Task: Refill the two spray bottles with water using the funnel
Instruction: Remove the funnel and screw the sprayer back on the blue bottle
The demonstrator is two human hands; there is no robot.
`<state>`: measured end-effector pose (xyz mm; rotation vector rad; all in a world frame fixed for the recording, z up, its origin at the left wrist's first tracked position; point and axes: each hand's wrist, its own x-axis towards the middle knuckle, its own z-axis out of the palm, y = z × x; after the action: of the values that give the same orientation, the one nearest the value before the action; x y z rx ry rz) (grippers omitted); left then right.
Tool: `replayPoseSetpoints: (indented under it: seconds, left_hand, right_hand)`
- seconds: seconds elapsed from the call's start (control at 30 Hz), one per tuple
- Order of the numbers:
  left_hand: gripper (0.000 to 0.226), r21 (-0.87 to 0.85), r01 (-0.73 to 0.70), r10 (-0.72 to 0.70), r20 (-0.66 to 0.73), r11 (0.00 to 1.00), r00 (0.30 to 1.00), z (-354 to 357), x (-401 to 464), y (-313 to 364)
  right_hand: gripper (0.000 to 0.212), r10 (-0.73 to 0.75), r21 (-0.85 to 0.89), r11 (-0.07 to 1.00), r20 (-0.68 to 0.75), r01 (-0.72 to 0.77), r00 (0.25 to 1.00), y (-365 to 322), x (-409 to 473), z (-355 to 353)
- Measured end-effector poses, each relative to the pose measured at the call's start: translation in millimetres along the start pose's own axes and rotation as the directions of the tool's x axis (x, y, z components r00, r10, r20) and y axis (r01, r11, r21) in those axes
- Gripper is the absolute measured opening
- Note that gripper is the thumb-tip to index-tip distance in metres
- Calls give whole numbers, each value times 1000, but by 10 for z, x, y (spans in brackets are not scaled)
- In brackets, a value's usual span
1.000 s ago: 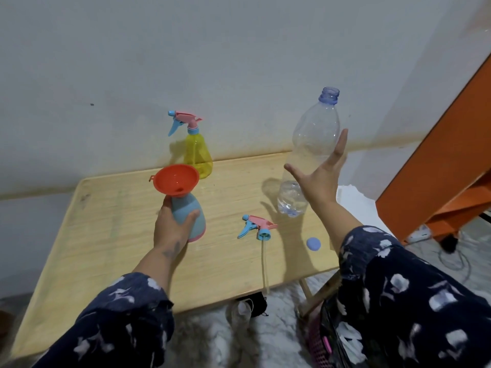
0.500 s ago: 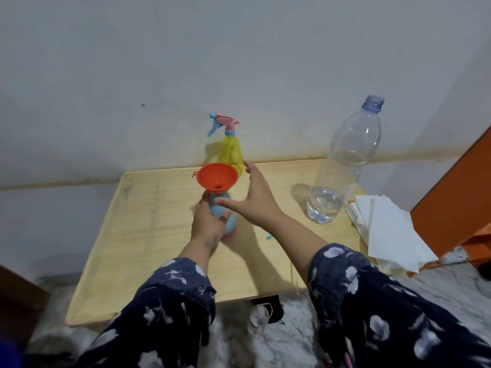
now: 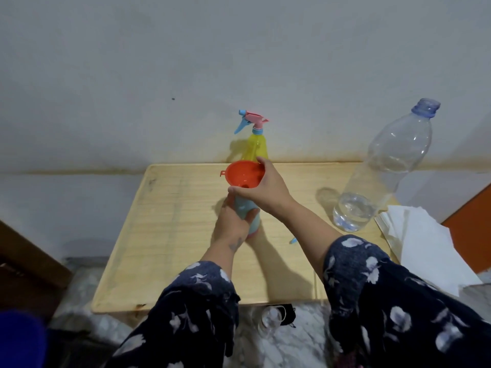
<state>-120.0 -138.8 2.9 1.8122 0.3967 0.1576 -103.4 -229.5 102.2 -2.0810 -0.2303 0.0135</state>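
Note:
A light blue spray bottle (image 3: 243, 208) with its top off stands mid-table, and my left hand (image 3: 232, 225) is wrapped around its body. An orange funnel (image 3: 244, 174) sits in its neck; my right hand (image 3: 265, 191) grips the funnel's rim between thumb and fingers. Behind them, by the wall, stands a yellow spray bottle (image 3: 257, 146) with its pink and blue trigger head on. A tall clear water bottle (image 3: 382, 171), uncapped and with a little water at the bottom, stands at the right. Only the tip of the loose trigger head (image 3: 293, 240) shows beside my right forearm.
The wooden table (image 3: 164, 235) is pushed against a white wall. White paper sheets (image 3: 425, 240) lie at its right edge, next to an orange panel (image 3: 475, 227). A small clear object (image 3: 271, 317) lies on the marble floor under the front edge.
My right hand left the water bottle, swung left across the table and closed on the funnel's rim. The camera view shifted, so the scene sits further right. My left hand kept hold of the blue bottle.

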Motion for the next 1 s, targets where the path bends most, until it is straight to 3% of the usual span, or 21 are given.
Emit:
replayPoseSetpoints:
  seconds: [1.0]
  left_hand:
    - [68,76,-32,30,24,997,999,-68,-47,34]
  right_hand:
    - [98,9,-11,1000,60,-9,998,-99,-6,-137]
